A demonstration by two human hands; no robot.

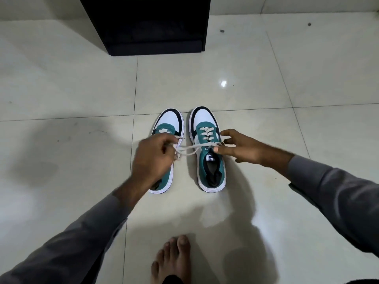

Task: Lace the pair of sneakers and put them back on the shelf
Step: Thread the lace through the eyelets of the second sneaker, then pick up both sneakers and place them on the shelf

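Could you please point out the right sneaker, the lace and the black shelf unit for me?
right sneaker (211, 160), head view, on its teal tongue.
lace (192, 147), head view, on the taut strand.
black shelf unit (155, 27), head view, on its front.

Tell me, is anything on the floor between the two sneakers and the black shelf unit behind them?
Nothing visible does. The left sneaker and right sneaker point toward the black shelf unit, with only bare floor tiles between. The lace is held by the left hand and right hand.

Left sneaker (164, 140) half behind the left hand (152, 155); black shelf (147, 25) cropped at top.
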